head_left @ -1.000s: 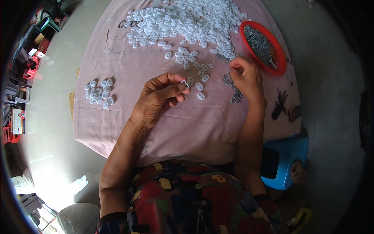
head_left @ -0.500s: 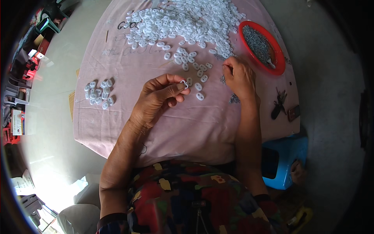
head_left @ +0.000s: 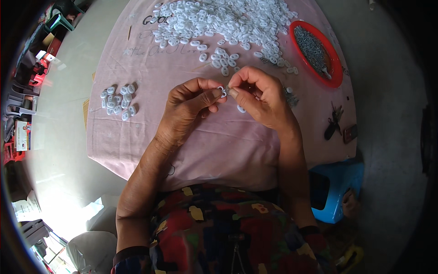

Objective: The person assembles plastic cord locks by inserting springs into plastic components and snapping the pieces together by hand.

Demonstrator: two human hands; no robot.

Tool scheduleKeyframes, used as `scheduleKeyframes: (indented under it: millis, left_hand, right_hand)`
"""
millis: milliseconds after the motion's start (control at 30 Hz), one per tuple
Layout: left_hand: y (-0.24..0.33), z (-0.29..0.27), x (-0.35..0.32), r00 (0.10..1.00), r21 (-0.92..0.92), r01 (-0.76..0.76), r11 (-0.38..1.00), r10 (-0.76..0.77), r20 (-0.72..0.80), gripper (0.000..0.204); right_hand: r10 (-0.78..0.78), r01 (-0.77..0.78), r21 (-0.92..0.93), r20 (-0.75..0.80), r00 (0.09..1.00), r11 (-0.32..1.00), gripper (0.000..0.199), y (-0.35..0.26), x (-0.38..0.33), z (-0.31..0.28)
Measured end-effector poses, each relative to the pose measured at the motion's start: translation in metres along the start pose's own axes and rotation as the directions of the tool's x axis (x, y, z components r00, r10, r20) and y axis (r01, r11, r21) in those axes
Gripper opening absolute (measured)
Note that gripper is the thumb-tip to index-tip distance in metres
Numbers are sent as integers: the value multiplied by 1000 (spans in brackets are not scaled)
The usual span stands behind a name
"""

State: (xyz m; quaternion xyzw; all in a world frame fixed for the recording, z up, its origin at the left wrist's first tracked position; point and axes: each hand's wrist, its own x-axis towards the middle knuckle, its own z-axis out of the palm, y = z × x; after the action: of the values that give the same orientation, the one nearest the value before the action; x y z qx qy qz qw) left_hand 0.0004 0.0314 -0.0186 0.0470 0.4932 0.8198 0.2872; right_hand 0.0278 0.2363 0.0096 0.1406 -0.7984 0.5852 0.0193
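Observation:
My left hand (head_left: 185,107) pinches a small white plastic oval piece with two holes (head_left: 223,92) between thumb and fingers. Close against that piece, my right hand (head_left: 265,99) has its thumb and index finger pressed together; whatever they hold is too small to make out. Partly covered by the right hand, a loose white piece (head_left: 241,109) lies on the cloth. Small grey metal screws (head_left: 293,98) show beside the right wrist. Beyond both hands spreads a large heap of the same white pieces (head_left: 228,25), with a few strays (head_left: 223,59) in front of it.
A separate cluster of white pieces (head_left: 117,102) sits on the left of the pink cloth (head_left: 137,141). At the right stands a red dish (head_left: 338,75) of grey screws (head_left: 310,48). Keys (head_left: 335,119) and a dark red object (head_left: 350,134) lie near the edge, above a blue stool (head_left: 349,182).
My right hand has moved left from beside the small screw piles and now meets the left hand at the white piece. The left hand keeps its pinch. The view has shifted slightly.

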Motion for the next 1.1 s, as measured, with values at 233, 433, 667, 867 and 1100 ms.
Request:
scheduleKeyframes:
  millis: [233, 433, 667, 867, 1100]
  left_hand:
    - [-5, -2, 1, 995, 56, -97, 994, 97, 5, 13]
    - [-6, -2, 0, 992, 86, -127, 988, 127, 3, 13]
    - [-6, -1, -1, 991, 88, -136, 987, 136, -1, 12]
    - [-10, -2, 0, 962, 199, -269, 942, 273, 11, 8]
    - [-11, -2, -1, 959, 277, -272, 922, 285, -7, 7]
  right_hand:
    - [-22, 20, 56, 26, 999, 998, 8, -4, 0, 4]
    - [-30, 30, 31, 19, 999, 999, 8, -1, -1, 3]
    - [-37, 37, 14, -7, 999, 999, 11, 1, 0, 7]
    - [-32, 31, -34, -20, 999, 999, 10, 1, -1, 9]
    - [-39, 38, -43, -21, 999, 998, 11, 2, -1, 12]
